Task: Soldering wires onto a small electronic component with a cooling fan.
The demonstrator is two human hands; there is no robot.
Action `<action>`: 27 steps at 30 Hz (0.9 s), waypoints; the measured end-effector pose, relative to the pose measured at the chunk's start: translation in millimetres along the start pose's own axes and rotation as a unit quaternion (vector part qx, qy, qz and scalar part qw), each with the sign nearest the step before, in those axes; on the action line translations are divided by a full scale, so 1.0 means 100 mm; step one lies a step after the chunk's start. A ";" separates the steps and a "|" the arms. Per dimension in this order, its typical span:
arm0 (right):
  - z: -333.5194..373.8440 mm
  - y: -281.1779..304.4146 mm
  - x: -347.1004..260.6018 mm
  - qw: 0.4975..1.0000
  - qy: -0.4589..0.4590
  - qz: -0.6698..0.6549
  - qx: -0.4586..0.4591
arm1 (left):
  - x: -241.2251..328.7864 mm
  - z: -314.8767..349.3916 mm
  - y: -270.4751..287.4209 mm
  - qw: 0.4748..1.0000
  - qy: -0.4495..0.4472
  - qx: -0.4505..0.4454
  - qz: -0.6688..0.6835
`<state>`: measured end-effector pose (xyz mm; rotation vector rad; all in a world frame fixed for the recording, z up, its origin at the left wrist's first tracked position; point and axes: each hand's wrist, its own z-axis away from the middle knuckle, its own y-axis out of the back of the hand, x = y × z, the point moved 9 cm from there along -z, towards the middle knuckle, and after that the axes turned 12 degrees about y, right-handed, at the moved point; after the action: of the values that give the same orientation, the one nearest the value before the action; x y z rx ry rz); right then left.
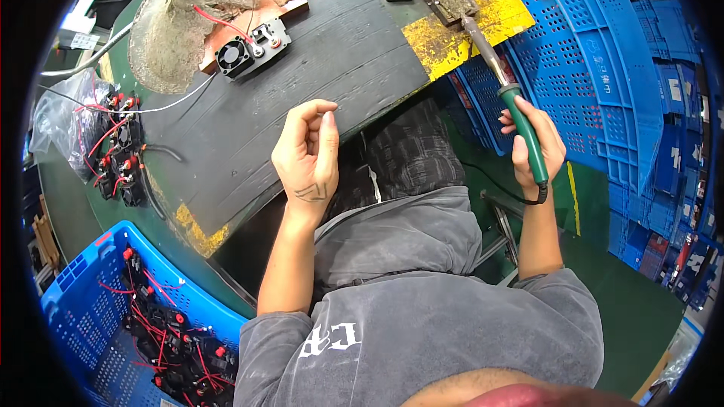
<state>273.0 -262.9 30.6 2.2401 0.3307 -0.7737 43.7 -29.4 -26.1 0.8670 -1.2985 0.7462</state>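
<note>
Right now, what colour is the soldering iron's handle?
The soldering iron's handle is green, clearest in head view.

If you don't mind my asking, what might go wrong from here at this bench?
The soldering iron in the right hand, if hot, could mark the blue plastic crate beside the bench should it swing aside.
Its black cord hangs slack below the hand and might snag.
The thin red wire rising from the black fan unit could be tugged, perhaps straining its connection.

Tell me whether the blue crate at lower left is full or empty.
Partly filled: the crate holds black parts with red wires, but its bare bottom shows at left.
</note>
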 end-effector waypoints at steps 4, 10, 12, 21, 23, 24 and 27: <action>-0.06 0.02 -0.13 0.984 0.116 0.104 -0.087 | -0.02 -0.02 0.03 1.000 0.013 0.008 0.010; -0.15 0.01 -0.27 0.952 0.199 0.148 -0.181 | -0.02 -0.07 0.07 0.998 0.042 0.018 0.037; -0.13 0.01 -0.26 0.940 0.223 0.153 -0.207 | 0.02 -0.09 0.05 0.998 0.047 0.022 0.033; -0.06 0.19 -0.14 0.942 0.225 0.122 -0.218 | 0.46 -0.45 -0.52 0.991 -0.022 -0.013 -0.134; -0.06 0.37 -0.08 0.968 0.190 0.110 -0.124 | 0.68 -0.59 -0.78 0.977 -0.088 -0.039 -0.189; -0.01 0.40 -0.01 0.974 0.167 0.102 -0.111 | 0.73 -0.66 -0.88 0.970 -0.102 -0.032 -0.219; 0.06 0.54 0.08 0.991 0.118 0.059 -0.011 | 0.84 -0.88 -1.22 0.946 -0.172 -0.021 -0.274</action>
<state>300.9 -304.7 52.7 2.3108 0.3147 -0.4425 203.1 -13.9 37.9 1.2918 -1.2785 0.1280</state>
